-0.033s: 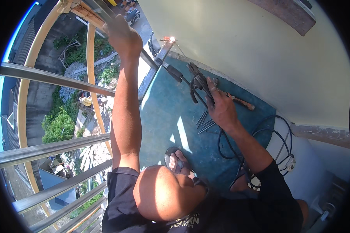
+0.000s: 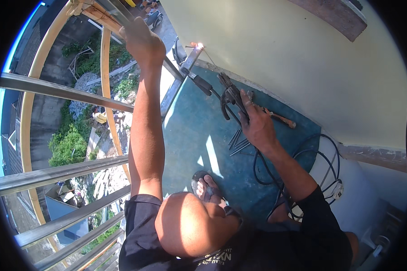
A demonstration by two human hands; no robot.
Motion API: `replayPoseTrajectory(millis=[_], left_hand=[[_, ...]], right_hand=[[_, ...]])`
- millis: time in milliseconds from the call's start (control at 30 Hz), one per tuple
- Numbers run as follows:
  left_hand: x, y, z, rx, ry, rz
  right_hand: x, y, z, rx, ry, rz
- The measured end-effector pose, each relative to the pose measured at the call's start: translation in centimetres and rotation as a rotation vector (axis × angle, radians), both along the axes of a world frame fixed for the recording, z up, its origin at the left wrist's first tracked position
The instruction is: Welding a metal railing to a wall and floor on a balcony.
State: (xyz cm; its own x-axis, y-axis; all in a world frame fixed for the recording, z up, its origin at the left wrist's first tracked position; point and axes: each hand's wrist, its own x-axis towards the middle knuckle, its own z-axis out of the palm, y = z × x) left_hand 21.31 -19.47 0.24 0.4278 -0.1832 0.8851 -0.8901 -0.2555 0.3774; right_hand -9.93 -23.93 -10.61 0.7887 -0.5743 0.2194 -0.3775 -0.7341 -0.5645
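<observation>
My left hand (image 2: 142,40) is closed round a steel tube (image 2: 171,67) at the upper left of the head view. My right hand (image 2: 255,119) grips a black electrode holder (image 2: 230,90), with a thin rod (image 2: 209,58) reaching up-left to a bright spark (image 2: 199,46) on a short steel piece (image 2: 192,58). A black clamp-like fitting with a cable (image 2: 202,83) sits by the frame's corner, left of the holder. Beside my right hand lie a hammer with a worn handle (image 2: 284,119) and several loose rods (image 2: 238,144) on the teal floor sheet (image 2: 185,135).
Steel railing bars (image 2: 63,174) and yellow posts (image 2: 106,67) line the left, above a rubble-strewn yard with plants (image 2: 68,144). A cream wall (image 2: 325,67) stands right. Black cable loops (image 2: 330,153) lie at the right; my knee (image 2: 190,226) and sandalled foot (image 2: 208,187) are low centre.
</observation>
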Motion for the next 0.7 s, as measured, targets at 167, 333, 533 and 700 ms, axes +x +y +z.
replayPoseTrajectory(millis=[167,333,533,700], left_hand=[[-0.22,0.03,0.11,-0.001,0.097,-0.012],[-0.04,0.11,0.01,0.027,0.029,0.010],[0.41,-0.05,-0.17,0.004,0.042,-0.042],[0.41,-0.06,-0.26,-0.009,0.005,-0.048]], right_hand=[[0.10,-0.06,-0.31,-0.045,-0.077,0.012],[0.06,0.00,-0.21,0.002,-0.057,0.009],[-0.45,0.23,-0.02,0.133,0.034,0.010],[-0.37,-0.06,-0.32,-0.001,-0.064,0.024]])
